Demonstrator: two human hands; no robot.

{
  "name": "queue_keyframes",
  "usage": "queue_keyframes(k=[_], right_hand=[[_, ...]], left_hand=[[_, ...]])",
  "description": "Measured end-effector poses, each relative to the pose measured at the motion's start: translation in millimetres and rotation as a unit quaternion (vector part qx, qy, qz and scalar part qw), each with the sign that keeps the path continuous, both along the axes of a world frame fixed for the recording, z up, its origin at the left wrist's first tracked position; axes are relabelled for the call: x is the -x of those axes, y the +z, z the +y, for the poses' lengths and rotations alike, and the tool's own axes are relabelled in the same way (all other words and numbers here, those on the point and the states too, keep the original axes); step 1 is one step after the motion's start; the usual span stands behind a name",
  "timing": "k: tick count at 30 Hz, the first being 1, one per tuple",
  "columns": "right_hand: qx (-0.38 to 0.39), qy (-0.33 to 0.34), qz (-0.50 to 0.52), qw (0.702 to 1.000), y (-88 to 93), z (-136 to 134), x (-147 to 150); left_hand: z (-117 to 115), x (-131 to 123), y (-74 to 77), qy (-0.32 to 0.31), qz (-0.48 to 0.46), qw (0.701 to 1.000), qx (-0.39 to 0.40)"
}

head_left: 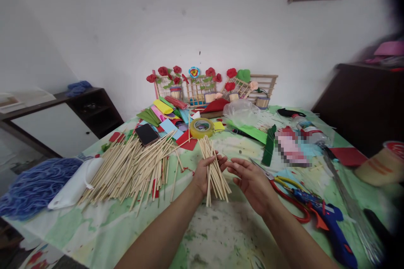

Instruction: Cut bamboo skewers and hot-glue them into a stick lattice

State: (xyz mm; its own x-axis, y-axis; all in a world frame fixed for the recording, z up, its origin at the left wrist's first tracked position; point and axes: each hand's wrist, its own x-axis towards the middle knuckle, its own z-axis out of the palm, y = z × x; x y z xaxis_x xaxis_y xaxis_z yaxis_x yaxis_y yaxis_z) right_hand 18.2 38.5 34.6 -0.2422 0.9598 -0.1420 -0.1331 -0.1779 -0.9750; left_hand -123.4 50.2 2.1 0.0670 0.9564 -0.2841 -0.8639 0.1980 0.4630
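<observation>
My left hand point(205, 172) is wrapped round a loose bundle of thin wooden sticks point(217, 180), held above the middle of the table. The sticks fan out at both ends. Just right of the bundle, my right hand point(252, 180) has its fingers apart and slightly curled, its fingertips close to my left fingers, with nothing visible in it. A large pile of similar sticks point(126, 168) lies to the left. Beyond the bundle sits a roll of yellow tape point(202, 127). Red-handled scissors point(293, 206) lie beside my right forearm.
A blue glue gun point(331, 222) and a plastic bottle point(312, 132) lie on the right, near a large cup point(381, 164). Blue yarn point(38, 185) heaps up at far left. A phone point(147, 134) rests on the sticks. Behind stand stick frames with paper flowers point(198, 88).
</observation>
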Motion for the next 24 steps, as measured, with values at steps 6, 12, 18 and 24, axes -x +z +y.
queue_keyframes(k=[6,12,18,24], right_hand=[[-0.176,0.011,-0.239,0.955,-23.0,-0.7,10.8],[-0.217,0.028,-0.380,0.899,-28.9,-10.1,16.1],[-0.209,0.023,-0.371,0.904,-34.0,-6.5,14.3],[-0.200,0.012,-0.347,0.916,-36.5,-4.6,12.4]], left_hand=[[-0.7,-7.4,-7.1,0.027,0.041,0.998,-0.046],[-3.7,-14.8,-7.1,0.033,0.050,0.996,-0.060],[-4.1,-16.7,-5.0,0.017,0.038,0.998,-0.053],[-2.4,-15.8,-7.3,0.013,0.035,0.999,-0.033]])
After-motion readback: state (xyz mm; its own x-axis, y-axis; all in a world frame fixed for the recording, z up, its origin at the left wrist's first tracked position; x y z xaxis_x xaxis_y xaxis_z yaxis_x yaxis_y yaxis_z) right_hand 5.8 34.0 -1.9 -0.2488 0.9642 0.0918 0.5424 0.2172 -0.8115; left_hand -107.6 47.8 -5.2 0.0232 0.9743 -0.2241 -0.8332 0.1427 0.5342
